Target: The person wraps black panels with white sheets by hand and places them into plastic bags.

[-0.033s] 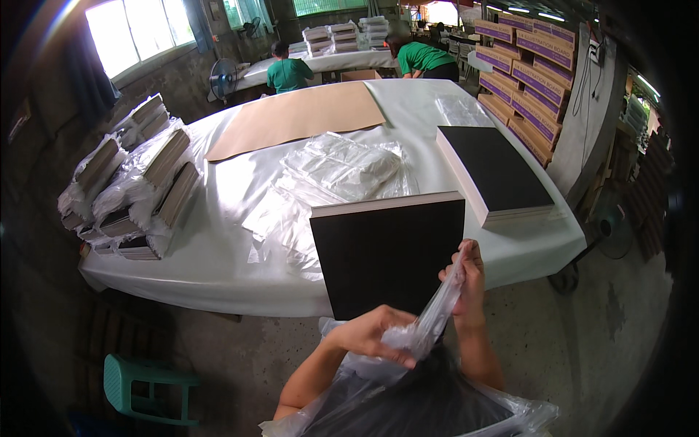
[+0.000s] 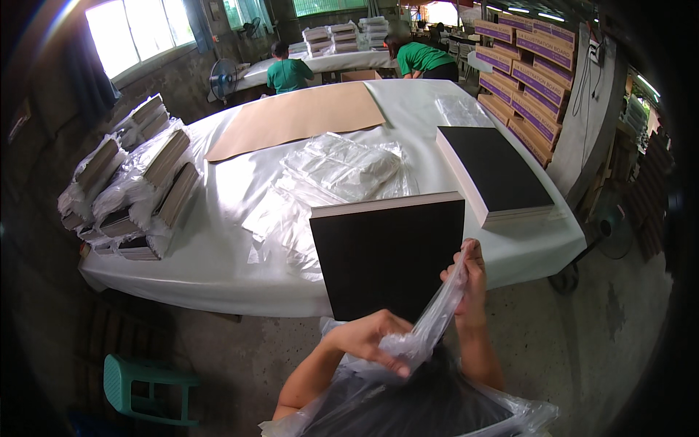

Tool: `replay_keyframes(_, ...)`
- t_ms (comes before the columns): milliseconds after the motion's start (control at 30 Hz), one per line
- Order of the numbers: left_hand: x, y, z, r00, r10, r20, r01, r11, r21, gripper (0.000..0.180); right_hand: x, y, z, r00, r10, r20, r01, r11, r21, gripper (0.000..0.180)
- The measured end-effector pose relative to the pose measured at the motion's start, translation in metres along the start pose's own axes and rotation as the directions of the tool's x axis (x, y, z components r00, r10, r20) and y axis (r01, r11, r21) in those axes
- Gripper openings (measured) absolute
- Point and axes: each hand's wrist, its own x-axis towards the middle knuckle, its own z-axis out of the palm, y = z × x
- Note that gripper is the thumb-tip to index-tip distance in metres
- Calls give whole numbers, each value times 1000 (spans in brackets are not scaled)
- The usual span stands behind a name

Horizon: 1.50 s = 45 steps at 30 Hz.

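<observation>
A clear plastic bag lies over a dark board surface close to my body. My right hand grips a stretched, gathered end of the bag, pulled up toward the far right. Lower and to the left, my left hand holds a bunched part of the same bag between thumb and fingers. Just beyond my hands, a stack of black boards stands upright at the table's near edge, its pale edges on top. Its lower part is hidden behind my hands and the plastic.
Loose plastic bags lie mid-table behind the boards. A flat black board stack sits right; brown sheet lies farther back. Wrapped bundles pile up left. A green stool stands on the floor. Two people work beyond; cartons are stacked right.
My left hand has shifted slightly down and left along the bunched plastic. My right hand stays nearly still, and the boards have not moved.
</observation>
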Motion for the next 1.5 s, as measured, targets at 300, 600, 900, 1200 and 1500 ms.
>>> replay_keyframes(300,-53,18,-31,965,255,59,-261,953,150,43,13,-21,-28,983,105,152,-147,943,297,7)
replay_keyframes(600,-113,17,-42,862,450,-234,-439,893,101,63,4,-15,-22,973,186,140,-178,982,-69,17)
replay_keyframes(900,-86,-5,-19,623,329,-710,-669,695,-265,71,-20,-18,-7,494,544,679,-98,810,-578,25)
replay_keyframes(1200,-102,-44,-14,805,197,-560,-514,703,-491,76,-11,-3,-26,830,166,533,-359,889,282,34)
replay_keyframes(1500,-52,-27,5,597,-15,-802,-277,935,-223,68,-21,-13,-12,726,219,652,-566,728,387,84)
